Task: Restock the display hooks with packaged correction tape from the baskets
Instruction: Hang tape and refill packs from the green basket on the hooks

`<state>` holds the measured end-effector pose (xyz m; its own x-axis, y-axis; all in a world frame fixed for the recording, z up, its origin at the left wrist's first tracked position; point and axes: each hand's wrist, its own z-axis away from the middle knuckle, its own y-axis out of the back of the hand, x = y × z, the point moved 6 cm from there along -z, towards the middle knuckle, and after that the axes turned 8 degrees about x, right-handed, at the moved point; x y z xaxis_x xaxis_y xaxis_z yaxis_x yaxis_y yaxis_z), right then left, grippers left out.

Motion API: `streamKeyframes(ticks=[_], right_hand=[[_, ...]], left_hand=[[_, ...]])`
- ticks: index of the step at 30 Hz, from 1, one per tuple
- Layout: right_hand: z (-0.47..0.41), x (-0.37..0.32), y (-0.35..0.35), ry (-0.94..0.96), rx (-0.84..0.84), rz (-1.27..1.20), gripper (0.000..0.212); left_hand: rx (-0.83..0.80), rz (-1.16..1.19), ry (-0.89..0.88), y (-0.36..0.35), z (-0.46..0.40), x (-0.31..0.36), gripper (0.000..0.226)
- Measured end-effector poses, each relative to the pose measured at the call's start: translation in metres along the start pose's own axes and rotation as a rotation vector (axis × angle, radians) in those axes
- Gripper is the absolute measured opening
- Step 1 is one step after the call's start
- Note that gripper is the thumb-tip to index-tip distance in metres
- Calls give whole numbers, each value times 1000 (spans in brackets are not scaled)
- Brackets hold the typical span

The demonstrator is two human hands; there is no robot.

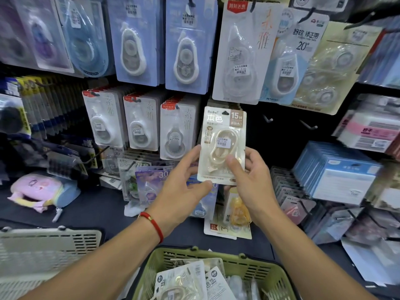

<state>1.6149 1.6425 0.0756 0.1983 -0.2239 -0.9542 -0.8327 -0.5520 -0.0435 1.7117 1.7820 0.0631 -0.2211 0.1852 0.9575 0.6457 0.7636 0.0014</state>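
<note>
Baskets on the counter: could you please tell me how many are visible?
2: a green basket bottom centre, holding packaged correction tape, and a cream basket at lower left, contents unseen. Others may lie outside the frame.

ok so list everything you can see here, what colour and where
cream correction tape pack: one, cream, held up at the display wall's centre
green basket: one, olive green, bottom centre, holding more packs
white basket: one, off-white, bottom left
blue-backed tape packs: several, pale blue, hanging top centre
white tape packs: three hook rows, white with red tabs, middle left
bare hooks: two, right of the held pack
pink pouch: one, pink, shelf left
left hand: holds the pack's lower left, red bracelet on wrist
right hand: holds the pack's right side
</note>
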Motion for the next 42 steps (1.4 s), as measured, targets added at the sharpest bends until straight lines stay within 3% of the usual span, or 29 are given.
streamKeyframes(ticks=[7,9,12,16,18,23,29,34,39,42], right_hand=[[-11,-3,7,80,80,121,29],[-15,0,9,84,69,308,38],[-16,10,13,127,49,809,67],[-10,-1,-12,568,-57,970,53],[-23,6,-32,665,-173,1065,52],[-71,32,-55,613,-169,1343,56],[-108,49,-63,563,-120,1514,66],[-120,60,-65,551,-201,1644,80],[-96,57,-64,576,-227,1577,63],[-59,72,-49,470,-312,1397,47]], left_hand=[[-21,42,22,-3,-10,-11,74],[9,-36,-17,-1,-15,-12,68],[222,-463,-163,18,-29,-10,64],[278,-766,-321,24,-44,-13,73],[237,-838,-314,22,-49,-20,81],[213,-934,-322,23,-51,-26,89],[171,-1015,-384,30,-52,-32,94],[150,-1093,-431,35,-57,-37,95],[118,-1120,-502,44,-53,-35,88],[56,-1190,-483,44,-43,-40,80]])
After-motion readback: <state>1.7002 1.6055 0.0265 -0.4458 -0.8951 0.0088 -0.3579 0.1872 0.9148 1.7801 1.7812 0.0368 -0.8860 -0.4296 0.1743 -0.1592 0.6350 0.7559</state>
